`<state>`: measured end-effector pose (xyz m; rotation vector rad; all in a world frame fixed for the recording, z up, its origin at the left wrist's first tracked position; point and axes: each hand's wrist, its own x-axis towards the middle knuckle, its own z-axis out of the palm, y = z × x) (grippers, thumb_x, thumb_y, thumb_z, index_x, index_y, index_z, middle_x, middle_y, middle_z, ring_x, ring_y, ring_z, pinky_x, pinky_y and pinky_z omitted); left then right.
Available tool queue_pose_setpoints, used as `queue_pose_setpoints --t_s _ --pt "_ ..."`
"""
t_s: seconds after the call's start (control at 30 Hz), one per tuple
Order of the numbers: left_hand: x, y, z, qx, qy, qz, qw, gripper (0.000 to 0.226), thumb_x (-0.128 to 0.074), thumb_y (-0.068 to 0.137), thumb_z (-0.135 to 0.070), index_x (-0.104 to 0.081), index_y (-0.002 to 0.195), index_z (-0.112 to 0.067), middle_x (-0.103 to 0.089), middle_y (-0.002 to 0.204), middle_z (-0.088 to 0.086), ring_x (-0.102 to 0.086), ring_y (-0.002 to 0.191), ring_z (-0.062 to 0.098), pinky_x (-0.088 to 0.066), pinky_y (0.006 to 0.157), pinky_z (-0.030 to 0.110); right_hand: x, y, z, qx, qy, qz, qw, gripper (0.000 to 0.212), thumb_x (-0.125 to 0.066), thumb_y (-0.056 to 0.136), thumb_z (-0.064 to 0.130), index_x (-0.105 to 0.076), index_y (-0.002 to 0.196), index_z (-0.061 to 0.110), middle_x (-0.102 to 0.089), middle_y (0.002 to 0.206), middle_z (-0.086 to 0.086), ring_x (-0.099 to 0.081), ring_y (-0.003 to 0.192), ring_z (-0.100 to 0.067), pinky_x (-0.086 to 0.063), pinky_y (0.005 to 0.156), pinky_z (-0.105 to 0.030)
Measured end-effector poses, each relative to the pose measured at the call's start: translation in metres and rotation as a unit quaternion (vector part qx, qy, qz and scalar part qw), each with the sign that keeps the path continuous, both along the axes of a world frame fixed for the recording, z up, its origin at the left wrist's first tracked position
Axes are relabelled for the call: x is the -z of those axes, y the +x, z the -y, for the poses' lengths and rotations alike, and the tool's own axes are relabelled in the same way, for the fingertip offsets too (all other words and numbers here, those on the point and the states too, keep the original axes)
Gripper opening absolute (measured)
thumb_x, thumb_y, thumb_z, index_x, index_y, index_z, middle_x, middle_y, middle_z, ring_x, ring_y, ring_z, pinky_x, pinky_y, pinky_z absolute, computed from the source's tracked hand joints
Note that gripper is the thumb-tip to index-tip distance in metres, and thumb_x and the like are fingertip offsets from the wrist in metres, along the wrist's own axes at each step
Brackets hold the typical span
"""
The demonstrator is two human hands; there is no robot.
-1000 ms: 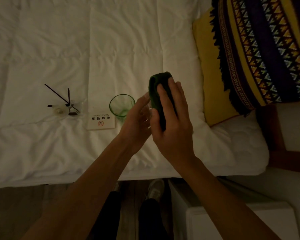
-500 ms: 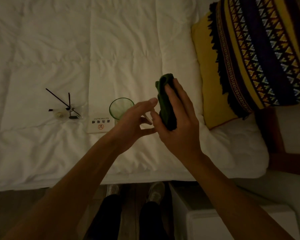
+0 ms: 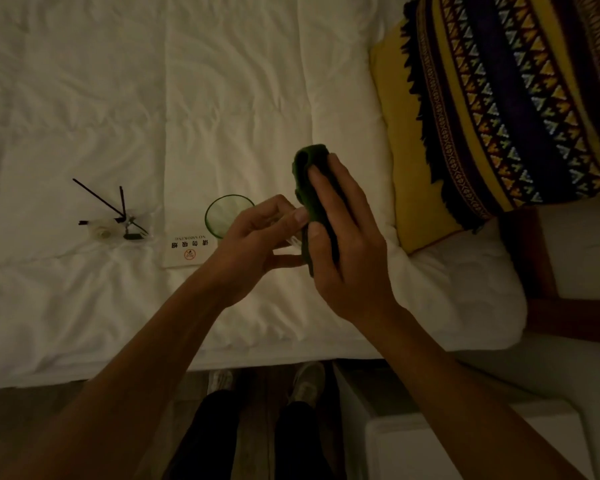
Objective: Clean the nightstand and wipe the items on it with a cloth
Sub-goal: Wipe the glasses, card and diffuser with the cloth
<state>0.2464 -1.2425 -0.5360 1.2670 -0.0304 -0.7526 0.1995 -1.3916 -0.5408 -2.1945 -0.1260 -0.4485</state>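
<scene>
The left hand (image 3: 253, 244) closes back in on the clear item after briefly spreading open half a second ago. The right hand (image 3: 343, 251) slides the green cloth (image 3: 310, 181) against it again.

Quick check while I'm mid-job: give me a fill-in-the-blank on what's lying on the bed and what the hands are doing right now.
1. The right hand grips a folded dark ____ cloth.
2. The green-rimmed drinking glass stands on the white ____.
3. The white no-smoking card lies just ____ of the glass in the picture.
4. The left hand pinches a small clear item against the ____.

Missing words: green; bed; left; cloth
</scene>
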Motion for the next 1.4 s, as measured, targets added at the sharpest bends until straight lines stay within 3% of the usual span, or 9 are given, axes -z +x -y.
queue_pose_setpoints --t_s 0.23,0.33,0.43,0.6,0.73,0.9,1.07,1.2,1.4 --pt "-0.002 -0.005 -0.001 -0.012 0.016 0.001 1.0 0.013 -0.064 0.089 -0.023 -0.06 0.094 -0.012 -0.065 0.102 0.011 -0.067 0.092 0.02 -0.058 0.085 0.046 0.002 0.0 0.001 0.068 0.072 -0.048 0.994 0.046 -0.048 0.104 0.022 -0.047 0.148 0.009 -0.045 0.155 -0.013 -0.043 0.142 -0.012 -0.032 0.109 -0.008" --pt "-0.002 -0.011 0.008 -0.077 -0.006 -0.068 0.995 0.076 -0.072 0.081 -0.032 -0.034 0.147 -0.03 -0.068 0.124 0.008 -0.069 0.104 0.021 -0.056 0.092 0.051 0.002 -0.004 -0.007 0.061 0.05 -0.03 0.996 0.046 -0.046 0.105 0.025 -0.046 0.148 0.009 -0.042 0.156 -0.014 -0.043 0.142 -0.015 -0.038 0.111 -0.017" --pt "-0.002 -0.013 0.014 -0.097 -0.026 -0.114 0.988 0.124 -0.088 0.058 -0.056 -0.022 0.155 -0.016 -0.056 0.141 0.02 -0.058 0.127 0.038 -0.047 0.103 0.06 0.001 -0.009 -0.019 0.06 -0.031 -0.014 0.998 0.047 -0.041 0.106 0.034 -0.047 0.149 0.014 -0.039 0.159 -0.013 -0.05 0.137 -0.022 -0.051 0.103 -0.039" --pt "-0.007 -0.01 0.014 -0.093 0.026 -0.096 0.991 0.071 -0.067 0.081 -0.05 -0.057 0.134 -0.004 -0.06 0.135 0.021 -0.053 0.128 0.045 -0.042 0.108 0.062 -0.002 -0.008 -0.019 0.062 -0.038 -0.029 0.997 0.048 -0.038 0.106 0.033 -0.048 0.149 0.015 -0.041 0.158 -0.011 -0.053 0.133 -0.021 -0.051 0.103 -0.034" --pt "-0.001 -0.003 0.004 -0.073 0.032 -0.076 0.994 0.073 -0.067 0.082 -0.039 -0.046 0.141 -0.001 -0.058 0.137 0.017 -0.064 0.117 0.029 -0.052 0.097 0.043 -0.004 0.005 -0.011 0.075 0.046 -0.091 0.992 0.047 -0.04 0.105 0.032 -0.05 0.147 0.013 -0.059 0.143 -0.005 -0.058 0.127 -0.011 -0.049 0.102 -0.018" --pt "-0.005 -0.001 -0.001 -0.068 -0.069 -0.092 0.991 0.093 -0.085 0.064 -0.029 -0.042 0.144 -0.01 -0.063 0.128 0.012 -0.062 0.115 0.03 -0.048 0.101 0.045 -0.004 0.009 -0.003 0.086 0.167 -0.129 0.974 0.038 -0.043 0.106 0.026 -0.057 0.139 0.014 -0.065 0.111 0.018 -0.06 0.101 0.016 -0.046 0.088 -0.006" --pt "-0.009 0.004 0.011 -0.089 -0.023 -0.11 0.99 0.033 -0.072 0.076 -0.035 -0.051 0.092 -0.015 -0.062 0.085 -0.006 -0.061 0.083 0.011 -0.057 0.068 0.026 -0.008 -0.006 -0.015 0.107 0.079 -0.047 0.99 0.045 -0.046 0.105 0.019 -0.047 0.147 0.002 -0.054 0.146 -0.015 -0.052 0.136 -0.019 -0.043 0.11 -0.021" --pt "-0.013 0.001 0.008 -0.094 0.063 -0.087 0.99 0.08 -0.082 0.067 -0.04 -0.047 0.13 -0.005 -0.062 0.115 0.006 -0.066 0.101 0.018 -0.057 0.073 0.027 -0.01 -0.012 -0.02 0.137 0.006 -0.007 0.991 0.047 -0.044 0.105 0.022 -0.046 0.147 0.003 -0.046 0.15 -0.022 -0.049 0.138 -0.029 -0.047 0.11 -0.034" --pt "-0.011 0.001 -0.005 -0.104 0.085 -0.082 0.988 0.069 -0.085 0.065 -0.028 -0.06 0.127 -0.011 -0.071 0.118 0.007 -0.073 0.104 0.022 -0.058 0.072 0.027 -0.005 -0.02 -0.016 0.104 -0.077 -0.006 0.992 0.046 -0.043 0.107 0.025 -0.045 0.149 0.006 -0.042 0.155 -0.021 -0.044 0.143 -0.029 -0.046 0.112 -0.042"
